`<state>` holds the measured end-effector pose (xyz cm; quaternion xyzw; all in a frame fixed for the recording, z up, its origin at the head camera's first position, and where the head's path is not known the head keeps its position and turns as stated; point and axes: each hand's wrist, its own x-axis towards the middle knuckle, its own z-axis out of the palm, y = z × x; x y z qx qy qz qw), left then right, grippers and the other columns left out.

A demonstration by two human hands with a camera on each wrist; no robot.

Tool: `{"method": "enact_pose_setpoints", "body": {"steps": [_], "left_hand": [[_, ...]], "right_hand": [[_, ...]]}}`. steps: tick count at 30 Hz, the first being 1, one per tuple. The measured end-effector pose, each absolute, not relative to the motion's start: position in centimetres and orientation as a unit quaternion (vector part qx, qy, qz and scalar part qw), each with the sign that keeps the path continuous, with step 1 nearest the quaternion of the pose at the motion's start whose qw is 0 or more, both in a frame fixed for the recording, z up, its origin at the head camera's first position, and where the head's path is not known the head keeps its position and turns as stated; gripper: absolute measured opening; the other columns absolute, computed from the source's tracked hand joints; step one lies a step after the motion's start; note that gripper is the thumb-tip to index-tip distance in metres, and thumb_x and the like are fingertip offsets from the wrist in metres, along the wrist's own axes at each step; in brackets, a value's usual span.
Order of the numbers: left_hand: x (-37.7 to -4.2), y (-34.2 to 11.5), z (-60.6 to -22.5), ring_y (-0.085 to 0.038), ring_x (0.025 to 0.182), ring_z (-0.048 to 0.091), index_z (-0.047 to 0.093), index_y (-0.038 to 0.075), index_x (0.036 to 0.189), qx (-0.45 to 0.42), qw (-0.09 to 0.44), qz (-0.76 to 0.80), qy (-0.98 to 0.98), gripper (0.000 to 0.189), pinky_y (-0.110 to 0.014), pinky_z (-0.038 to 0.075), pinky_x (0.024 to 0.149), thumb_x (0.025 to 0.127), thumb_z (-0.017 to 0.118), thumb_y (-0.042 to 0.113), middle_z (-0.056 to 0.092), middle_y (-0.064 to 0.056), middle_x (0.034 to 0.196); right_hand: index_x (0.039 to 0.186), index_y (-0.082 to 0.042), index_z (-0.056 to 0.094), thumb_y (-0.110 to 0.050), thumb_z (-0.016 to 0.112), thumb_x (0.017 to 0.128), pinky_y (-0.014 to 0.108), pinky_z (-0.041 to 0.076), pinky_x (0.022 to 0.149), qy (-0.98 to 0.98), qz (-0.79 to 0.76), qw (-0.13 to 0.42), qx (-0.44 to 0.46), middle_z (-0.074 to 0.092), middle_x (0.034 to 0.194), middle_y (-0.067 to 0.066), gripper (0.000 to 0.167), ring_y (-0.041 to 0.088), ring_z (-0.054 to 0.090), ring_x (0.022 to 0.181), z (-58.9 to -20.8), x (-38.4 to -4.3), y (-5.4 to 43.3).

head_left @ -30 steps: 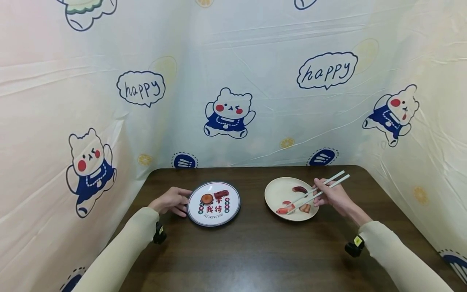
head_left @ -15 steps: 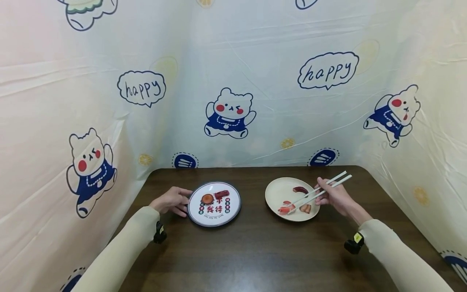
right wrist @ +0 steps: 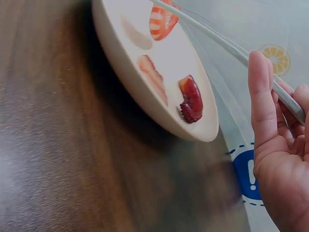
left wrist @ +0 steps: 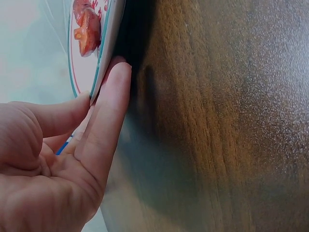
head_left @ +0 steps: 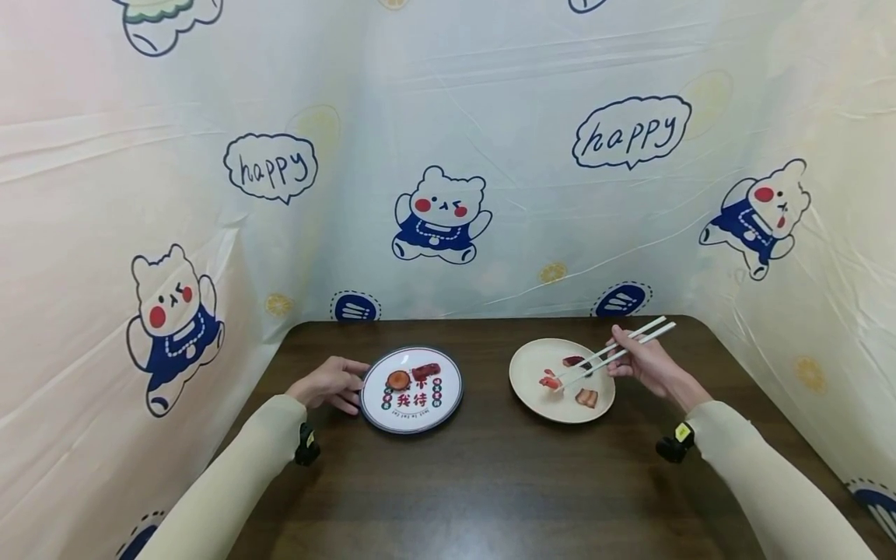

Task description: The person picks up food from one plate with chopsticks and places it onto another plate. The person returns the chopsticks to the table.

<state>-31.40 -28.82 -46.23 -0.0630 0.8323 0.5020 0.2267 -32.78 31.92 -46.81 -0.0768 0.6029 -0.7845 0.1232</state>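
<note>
My left hand (head_left: 330, 385) pinches the left rim of a white printed plate (head_left: 413, 426), thumb on the edge and fingers under it in the left wrist view. On this plate lie a round orange-brown food piece (head_left: 398, 380) and a dark red, glossy one (head_left: 425, 372). My right hand (head_left: 647, 364) holds a pair of pale chopsticks (head_left: 633, 342). Their tips are at a red-and-white shrimp piece (right wrist: 163, 21), which hangs over the cream plate (head_left: 528, 365) with its shadow apart below. A pinkish meat slice (head_left: 586, 398) and a dark red curved piece (right wrist: 191, 99) lie on that plate.
Both plates stand towards the back of a dark brown wooden table (head_left: 448, 490). A printed cloth (head_left: 441, 117) with cartoon bears hangs behind and along both sides. Bare tabletop separates the plates.
The chopsticks and shrimp piece have moved up and slightly back from their place beside the meat slice, the right hand moving with them. The left hand and its plate have stayed put.
</note>
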Motion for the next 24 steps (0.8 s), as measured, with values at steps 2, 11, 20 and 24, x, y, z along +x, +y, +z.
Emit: {"method": "enact_pose_setpoints", "body": {"steps": [2, 11, 20, 24], "left_hand": [[-31.4, -28.8, -46.1, -0.026, 0.076, 0.070, 0.042, -0.006, 0.157, -0.062, 0.225, 0.503, 0.832, 0.056, -0.043, 0.067, 0.074, 0.104, 0.058, 0.000, 0.065, -0.022, 0.105], [-31.4, -28.8, -46.1, -0.025, 0.076, 0.070, 0.041, -0.008, 0.156, -0.056, 0.222, 0.506, 0.831, 0.056, -0.042, 0.067, 0.073, 0.103, 0.057, -0.003, 0.064, -0.022, 0.105], [-31.4, -28.9, -46.3, -0.025, 0.074, 0.070, 0.040, -0.008, 0.157, -0.055, 0.225, 0.505, 0.831, 0.057, -0.043, 0.067, 0.074, 0.103, 0.058, -0.002, 0.065, -0.022, 0.103], [-31.4, -28.9, -46.2, -0.025, 0.074, 0.069, 0.039, -0.009, 0.157, -0.050, 0.223, 0.505, 0.833, 0.057, -0.043, 0.067, 0.073, 0.103, 0.058, -0.002, 0.064, -0.022, 0.103]], "right_hand": [[0.097, -0.001, 0.066, -0.026, 0.045, 0.114, 0.030, 0.066, 0.064, 0.595, -0.790, 0.125, -0.079, 0.071, 0.080, 0.010, 0.037, 0.017, 0.072, 0.064, -46.5, -33.1, 32.0], [0.095, -0.003, 0.069, -0.028, 0.044, 0.115, 0.030, 0.066, 0.065, 0.598, -0.782, 0.151, -0.091, 0.072, 0.080, 0.010, 0.040, 0.018, 0.073, 0.064, -45.2, -34.3, 32.4], [0.094, -0.003, 0.069, -0.024, 0.040, 0.116, 0.030, 0.066, 0.066, 0.574, -0.795, 0.167, -0.105, 0.072, 0.080, 0.011, 0.043, 0.019, 0.074, 0.064, -44.6, -35.4, 32.8], [0.094, -0.002, 0.069, -0.022, 0.037, 0.116, 0.031, 0.066, 0.066, 0.562, -0.802, 0.169, -0.114, 0.073, 0.081, 0.012, 0.044, 0.019, 0.074, 0.064, -44.5, -35.8, 33.0]]}}
